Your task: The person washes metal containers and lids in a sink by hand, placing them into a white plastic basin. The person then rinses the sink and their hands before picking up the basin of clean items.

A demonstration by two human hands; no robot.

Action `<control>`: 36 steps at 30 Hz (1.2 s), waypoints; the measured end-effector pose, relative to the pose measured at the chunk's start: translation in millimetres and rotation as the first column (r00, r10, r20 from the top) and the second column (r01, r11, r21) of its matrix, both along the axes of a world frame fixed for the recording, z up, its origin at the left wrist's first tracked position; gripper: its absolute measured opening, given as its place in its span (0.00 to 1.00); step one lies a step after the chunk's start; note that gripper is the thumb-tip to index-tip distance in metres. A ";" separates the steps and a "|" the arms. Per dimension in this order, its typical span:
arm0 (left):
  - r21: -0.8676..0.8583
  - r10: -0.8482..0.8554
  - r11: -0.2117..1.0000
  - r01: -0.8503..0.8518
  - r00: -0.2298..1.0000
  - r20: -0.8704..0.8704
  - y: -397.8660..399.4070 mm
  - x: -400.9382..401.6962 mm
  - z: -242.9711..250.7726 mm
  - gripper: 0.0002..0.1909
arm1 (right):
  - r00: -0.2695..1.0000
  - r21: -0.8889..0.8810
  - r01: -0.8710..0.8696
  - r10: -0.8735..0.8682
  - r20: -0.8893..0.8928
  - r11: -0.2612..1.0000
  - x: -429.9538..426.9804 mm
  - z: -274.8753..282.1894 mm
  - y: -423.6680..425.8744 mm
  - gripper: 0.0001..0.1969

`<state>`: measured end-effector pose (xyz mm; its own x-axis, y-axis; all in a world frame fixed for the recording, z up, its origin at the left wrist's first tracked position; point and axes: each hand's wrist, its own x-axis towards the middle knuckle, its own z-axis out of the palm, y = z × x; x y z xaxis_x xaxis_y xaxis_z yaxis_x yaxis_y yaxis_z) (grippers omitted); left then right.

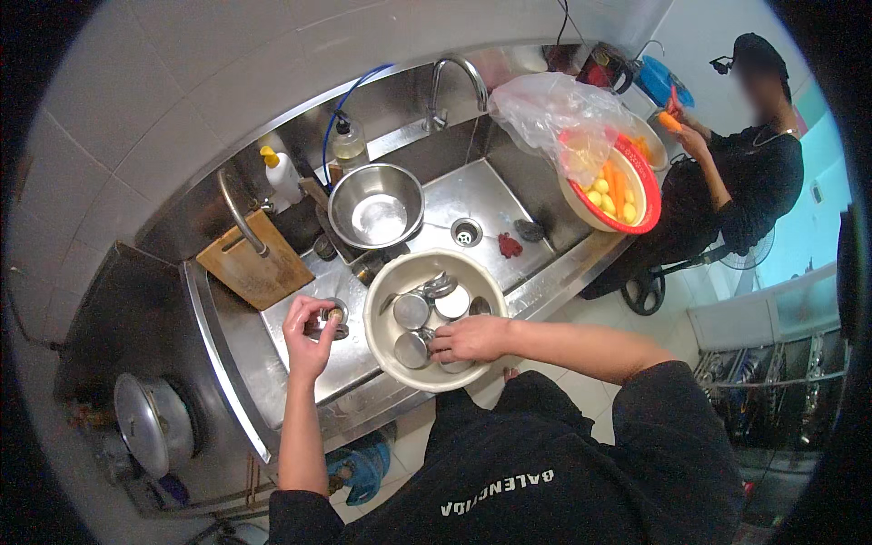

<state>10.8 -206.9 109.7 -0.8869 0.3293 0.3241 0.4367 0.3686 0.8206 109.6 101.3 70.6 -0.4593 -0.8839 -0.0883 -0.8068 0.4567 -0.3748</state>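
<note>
Over the left sink basin [272, 395], my left hand [310, 337] holds a small dark metal object [330, 332], partly hidden by my fingers. My right hand [473, 338] reaches into a cream plastic basin [377, 286] at the sink's front edge, its fingers touching metal pieces there; its exact grip cannot be told. In that basin lie several round metal lids or cups [411, 311], a white-topped round piece [452, 302] and a spoon-like metal piece [479, 306]. Behind it, a stainless steel bowl [376, 206] rests on the sink divider.
The right basin holds a drain [466, 233], a red scrap [509, 245] and a dark scouring pad [528, 230]. A wooden cutting board [256, 260] leans at left. A red-rimmed basin [650, 187] holds carrots and potatoes beside a plastic bag [558, 112]. A person [742, 157] holds a carrot at right.
</note>
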 end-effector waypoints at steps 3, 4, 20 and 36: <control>0.170 -0.107 0.981 0.092 0.991 0.081 3.1 -1.8 -10.6 0.11 | 0.998 0.092 -0.048 0.043 0.048 0.995 -3.1 4.9 4.3 0.23; 0.352 -0.163 0.934 0.059 0.948 0.274 9.0 1.6 -13.6 0.13 | 0.995 0.027 0.000 -0.003 0.101 1.000 -0.7 8.5 8.9 0.24; 0.590 -0.360 0.806 -0.050 0.749 0.556 98.4 1.9 -39.2 0.11 | 0.767 0.148 0.589 -0.607 0.207 0.795 7.9 17.8 15.5 0.31; 0.476 -0.368 0.877 -0.064 0.546 0.753 91.9 -1.5 -45.9 0.12 | 0.549 -0.455 0.755 -0.835 0.043 0.473 -11.9 52.6 12.5 0.31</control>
